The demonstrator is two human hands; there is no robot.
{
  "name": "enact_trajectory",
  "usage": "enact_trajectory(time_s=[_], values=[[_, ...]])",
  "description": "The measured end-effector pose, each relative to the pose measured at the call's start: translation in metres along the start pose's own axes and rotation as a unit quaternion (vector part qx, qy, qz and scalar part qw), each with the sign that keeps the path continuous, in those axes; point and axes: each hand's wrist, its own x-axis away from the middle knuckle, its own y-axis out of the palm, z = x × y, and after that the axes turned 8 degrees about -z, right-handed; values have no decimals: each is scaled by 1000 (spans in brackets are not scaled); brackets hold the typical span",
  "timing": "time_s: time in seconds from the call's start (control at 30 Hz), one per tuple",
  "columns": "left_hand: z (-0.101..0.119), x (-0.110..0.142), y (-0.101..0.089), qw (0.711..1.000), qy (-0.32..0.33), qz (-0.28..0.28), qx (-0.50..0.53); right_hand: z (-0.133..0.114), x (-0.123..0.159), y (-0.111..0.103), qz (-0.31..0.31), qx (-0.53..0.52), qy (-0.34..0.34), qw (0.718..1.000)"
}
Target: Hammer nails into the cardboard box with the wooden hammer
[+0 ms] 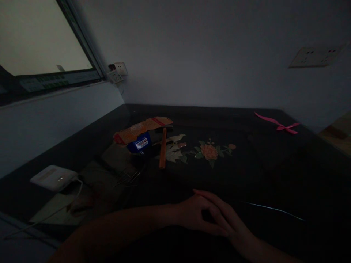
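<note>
Left hand (192, 213) and right hand (233, 221) are laid together, fingers (212, 196) loosely outstretched. A wire-like strand (274, 208) (glinting) is seen right of them on the dark surface (255, 171), a wall (192, 54) beyond.

holding left hand (192, 212) against right hand (234, 226), on the near side of the hammer (162, 151), to its right, right fingers (212, 197) extended, left forearm (131, 223) mostly left of it, right forearm (270, 251) farther right.
</note>
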Motion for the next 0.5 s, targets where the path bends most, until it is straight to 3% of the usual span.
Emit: enact_trajectory(time_s=[0.5], values=[[-2,-1,1,1000,26,3,-16,2,0,0,2,-5,2,1000]])
